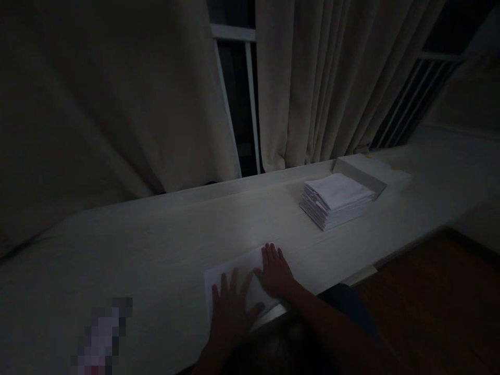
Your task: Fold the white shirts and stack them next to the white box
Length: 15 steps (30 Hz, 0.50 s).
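A flat white sheet [245, 263] lies near the front edge of the white table; whether it is paper or cloth I cannot make out. My left hand [231, 307] rests on its left part, palm down with fingers spread. On the sheet's right end lies my right hand [276, 273], also flat, its fingers stretched forward and its thumb toward the left hand. Both hands press on the sheet without gripping it. Further right stands a stack of folded white sheets [338, 200], with some uneven edges on its left side.
Behind the stack is an open white box or carton [361, 177]. A blurred-out pixelated item [97, 338] lies at the lower left. Beige curtains [297, 83] hang along the table's back edge, with white window bars [252, 99] between them. A brown floor [437, 307] shows at right.
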Available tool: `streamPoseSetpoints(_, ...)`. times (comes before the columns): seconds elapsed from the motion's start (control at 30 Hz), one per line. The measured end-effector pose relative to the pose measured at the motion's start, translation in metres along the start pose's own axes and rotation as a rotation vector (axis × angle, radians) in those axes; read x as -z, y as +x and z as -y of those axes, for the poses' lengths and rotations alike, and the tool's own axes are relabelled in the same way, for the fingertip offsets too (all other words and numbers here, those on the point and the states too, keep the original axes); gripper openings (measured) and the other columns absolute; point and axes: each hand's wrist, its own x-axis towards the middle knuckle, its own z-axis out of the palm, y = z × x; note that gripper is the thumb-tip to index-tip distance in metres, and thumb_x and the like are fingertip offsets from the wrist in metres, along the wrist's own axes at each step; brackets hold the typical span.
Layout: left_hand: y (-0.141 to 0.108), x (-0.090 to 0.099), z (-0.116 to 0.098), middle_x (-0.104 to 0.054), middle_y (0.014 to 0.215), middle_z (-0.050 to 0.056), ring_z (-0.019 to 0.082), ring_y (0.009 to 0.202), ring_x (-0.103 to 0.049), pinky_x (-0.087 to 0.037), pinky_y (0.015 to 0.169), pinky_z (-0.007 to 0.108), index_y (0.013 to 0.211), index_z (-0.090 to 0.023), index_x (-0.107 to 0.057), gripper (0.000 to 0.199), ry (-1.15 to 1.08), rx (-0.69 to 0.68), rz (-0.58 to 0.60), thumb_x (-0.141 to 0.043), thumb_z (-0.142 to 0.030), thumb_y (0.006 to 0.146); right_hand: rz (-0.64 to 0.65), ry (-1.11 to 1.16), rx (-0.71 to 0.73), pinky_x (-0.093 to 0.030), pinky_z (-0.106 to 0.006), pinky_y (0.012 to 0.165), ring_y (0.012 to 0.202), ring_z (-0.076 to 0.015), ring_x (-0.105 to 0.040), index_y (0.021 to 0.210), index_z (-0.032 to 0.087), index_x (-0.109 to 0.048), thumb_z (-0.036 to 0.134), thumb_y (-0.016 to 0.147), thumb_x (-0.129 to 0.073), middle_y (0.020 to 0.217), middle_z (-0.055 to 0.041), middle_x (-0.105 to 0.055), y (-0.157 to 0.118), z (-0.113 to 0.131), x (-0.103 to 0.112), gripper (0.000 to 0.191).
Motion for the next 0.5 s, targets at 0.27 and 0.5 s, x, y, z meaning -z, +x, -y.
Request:
streamPoseSetpoints(0.27,0.011,0.000,0.033,-0.031,0.153,0.017,0.037,0.142,-0.023,-0.020,0.111,0.056,0.144,-0.024,-0.037,0.075,-0.029,0.151,0.014,-0.038,-0.067,0.082,-0.060,-0.042,0.039,-0.009,-0.056,0.115,0.144,-0.0331,-0.009,0.146,0.005,-0.030,0.053,0.096,-0.032,0.154,-0.0199,-0.021,-0.002,0.010,0.010,0.070)
streamPoseSetpoints(0.5,0.008,0.000,0.039,-0.022,0.157,0.014,0.037,0.145,-0.011,-0.018,0.113,0.054,0.145,-0.024,-0.036,0.073,-0.054,0.115,-0.064,-0.043,-0.063,0.083,-0.035,-0.004,0.037,-0.015,-0.051,0.115,0.144,-0.0322,-0.007,0.148,0.001,-0.024,0.061,0.094,-0.033,0.154,-0.0209,-0.018,-0.004,0.005,0.003,0.081)
